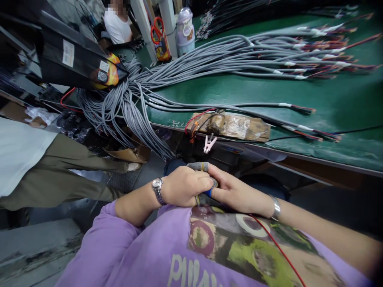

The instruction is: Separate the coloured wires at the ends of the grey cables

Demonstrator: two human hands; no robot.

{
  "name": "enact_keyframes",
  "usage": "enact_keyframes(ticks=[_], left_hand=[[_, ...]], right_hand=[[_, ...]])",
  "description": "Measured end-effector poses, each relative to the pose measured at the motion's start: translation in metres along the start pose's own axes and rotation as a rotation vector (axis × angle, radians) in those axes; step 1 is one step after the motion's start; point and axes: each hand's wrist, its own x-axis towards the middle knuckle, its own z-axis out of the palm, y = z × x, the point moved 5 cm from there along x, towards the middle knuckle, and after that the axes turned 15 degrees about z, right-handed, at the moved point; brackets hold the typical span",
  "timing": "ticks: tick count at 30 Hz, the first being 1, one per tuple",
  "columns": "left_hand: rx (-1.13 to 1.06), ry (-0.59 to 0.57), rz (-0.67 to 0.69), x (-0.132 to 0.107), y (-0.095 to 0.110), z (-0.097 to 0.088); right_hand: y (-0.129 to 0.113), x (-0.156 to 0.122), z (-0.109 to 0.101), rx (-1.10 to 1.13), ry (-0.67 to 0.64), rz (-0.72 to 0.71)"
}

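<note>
Grey cables (209,57) are spread on the counter (254,91), end wires (329,44) exposed; what remains cannot be judged. The left hand (185,185) and right hand (231,189) are curled together, anything held being hidden.

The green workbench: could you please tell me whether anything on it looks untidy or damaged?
Yes, mildly: many grey cables hang down over the near edge of the workbench, unlike those lying along its top, and the brown board near that edge looks stained and worn.
</note>
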Motion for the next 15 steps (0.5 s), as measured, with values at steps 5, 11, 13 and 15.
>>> enact_keyframes(ticks=[5,11,13,15], left_hand=[[-0.059,-0.056,-0.062,-0.001,-0.007,0.012],[-0.274,0.034,-0.179,-0.003,-0.02,0.006],[-0.468,0.136,-0.202,-0.008,-0.023,0.001],[-0.661,0.218,-0.259,-0.013,-0.026,-0.001]], right_hand=[[0.021,0.01,0.004,0.103,0.031,0.143],[0.038,0.017,0.003,0.42,-0.011,0.246],[0.041,0.016,0.001,0.475,-0.035,0.257],[0.044,0.015,0.001,0.522,-0.076,0.284]])
